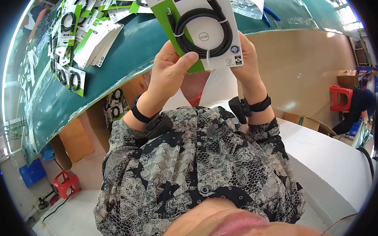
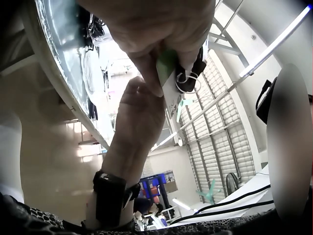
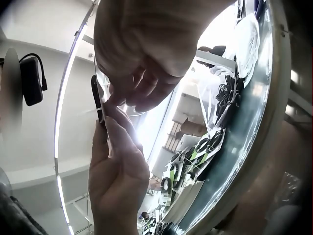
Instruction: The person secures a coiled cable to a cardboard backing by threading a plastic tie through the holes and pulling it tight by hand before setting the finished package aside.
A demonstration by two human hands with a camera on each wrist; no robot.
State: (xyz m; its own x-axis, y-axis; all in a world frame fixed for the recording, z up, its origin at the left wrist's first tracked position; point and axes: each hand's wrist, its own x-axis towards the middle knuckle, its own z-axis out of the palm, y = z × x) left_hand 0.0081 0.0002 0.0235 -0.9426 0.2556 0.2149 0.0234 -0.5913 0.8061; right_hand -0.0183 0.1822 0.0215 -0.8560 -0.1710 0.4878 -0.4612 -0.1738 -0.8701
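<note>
Green and white, the cable pack (image 1: 204, 37) is up in your two hands at the near edge of the table (image 1: 127, 49), its black coiled cable and white ties facing you. Your left hand (image 1: 167, 73) pinches its lower left part, thumb on the front and fingers behind, while your right hand (image 1: 250, 62) grips the right edge with its fingers tucked behind the card. On the table's left part lie a fanned stack of cards (image 1: 99, 44) and, around it, many more packs (image 1: 69, 22).
</note>
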